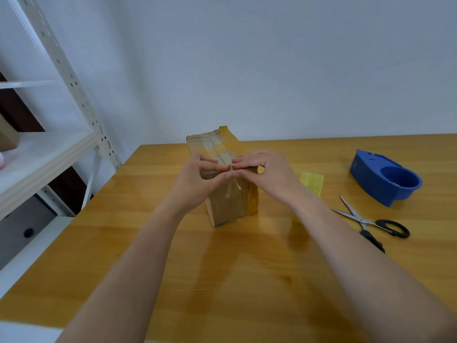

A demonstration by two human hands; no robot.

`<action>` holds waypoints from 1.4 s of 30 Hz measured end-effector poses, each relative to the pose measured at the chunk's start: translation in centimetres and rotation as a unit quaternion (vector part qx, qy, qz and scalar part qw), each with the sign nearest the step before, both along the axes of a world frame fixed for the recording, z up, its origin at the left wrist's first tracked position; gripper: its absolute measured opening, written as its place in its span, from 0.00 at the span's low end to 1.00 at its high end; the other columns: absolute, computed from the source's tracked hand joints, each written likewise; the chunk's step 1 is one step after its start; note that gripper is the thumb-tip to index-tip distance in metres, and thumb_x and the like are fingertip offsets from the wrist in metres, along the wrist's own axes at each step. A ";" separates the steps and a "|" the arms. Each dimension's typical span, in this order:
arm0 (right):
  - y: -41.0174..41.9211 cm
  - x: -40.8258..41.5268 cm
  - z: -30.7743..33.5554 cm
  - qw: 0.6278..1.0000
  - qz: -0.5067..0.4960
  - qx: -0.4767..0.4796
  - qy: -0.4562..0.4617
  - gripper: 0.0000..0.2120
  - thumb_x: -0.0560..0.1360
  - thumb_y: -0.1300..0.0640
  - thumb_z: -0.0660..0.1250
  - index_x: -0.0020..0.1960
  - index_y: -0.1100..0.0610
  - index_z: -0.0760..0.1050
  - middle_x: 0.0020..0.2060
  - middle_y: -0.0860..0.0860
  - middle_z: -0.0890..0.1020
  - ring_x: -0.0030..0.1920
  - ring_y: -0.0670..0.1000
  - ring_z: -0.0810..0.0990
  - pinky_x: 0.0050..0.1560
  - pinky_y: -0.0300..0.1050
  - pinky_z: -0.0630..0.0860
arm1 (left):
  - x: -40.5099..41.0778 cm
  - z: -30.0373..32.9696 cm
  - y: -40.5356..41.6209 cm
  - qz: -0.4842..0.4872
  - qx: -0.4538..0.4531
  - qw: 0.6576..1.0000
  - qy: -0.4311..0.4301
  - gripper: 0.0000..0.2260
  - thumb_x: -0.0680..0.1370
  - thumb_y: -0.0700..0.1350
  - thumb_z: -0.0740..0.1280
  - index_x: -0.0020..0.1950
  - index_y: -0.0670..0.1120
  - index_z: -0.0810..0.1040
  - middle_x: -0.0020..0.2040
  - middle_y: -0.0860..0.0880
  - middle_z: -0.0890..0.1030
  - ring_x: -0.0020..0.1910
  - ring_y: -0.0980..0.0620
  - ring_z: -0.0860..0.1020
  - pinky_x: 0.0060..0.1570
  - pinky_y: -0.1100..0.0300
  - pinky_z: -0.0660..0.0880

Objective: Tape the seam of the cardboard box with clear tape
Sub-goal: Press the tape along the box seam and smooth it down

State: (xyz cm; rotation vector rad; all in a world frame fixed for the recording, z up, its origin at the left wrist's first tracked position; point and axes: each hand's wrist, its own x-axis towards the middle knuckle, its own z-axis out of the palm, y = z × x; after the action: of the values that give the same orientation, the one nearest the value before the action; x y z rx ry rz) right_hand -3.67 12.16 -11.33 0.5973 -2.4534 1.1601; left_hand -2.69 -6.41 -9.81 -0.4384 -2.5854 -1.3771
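A tall brown cardboard box stands upright in the middle of the wooden table. Strips of clear and yellowish tape run over its top and down its sides. My left hand and my right hand meet over the near top edge of the box. The fingertips of both hands pinch a small crumpled end of clear tape, which lies down the front face of the box. Part of the box top is hidden by my fingers.
A yellowish piece of tape lies just right of my right wrist. Black-handled scissors lie open further right, with a blue tape dispenser behind them. A white metal shelf stands at the table's left edge. A wall is behind.
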 end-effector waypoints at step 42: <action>-2.7 0.2 -1.5 0.986 -0.083 0.127 0.068 0.27 0.62 0.38 0.74 0.47 0.53 0.67 0.48 0.44 0.70 0.49 0.47 0.63 0.32 0.47 0.71 | -0.2 1.4 -1.3 -0.067 -0.122 0.990 -0.010 0.19 0.74 0.32 0.63 0.57 0.50 0.82 0.50 0.63 0.75 0.51 0.67 0.73 0.45 0.77 0.69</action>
State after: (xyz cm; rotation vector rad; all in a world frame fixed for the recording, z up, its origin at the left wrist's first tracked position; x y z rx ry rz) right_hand -3.44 9.43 -12.87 0.5119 -2.4961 0.7237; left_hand -2.93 -7.75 -8.41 -0.6483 -2.7994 -1.1088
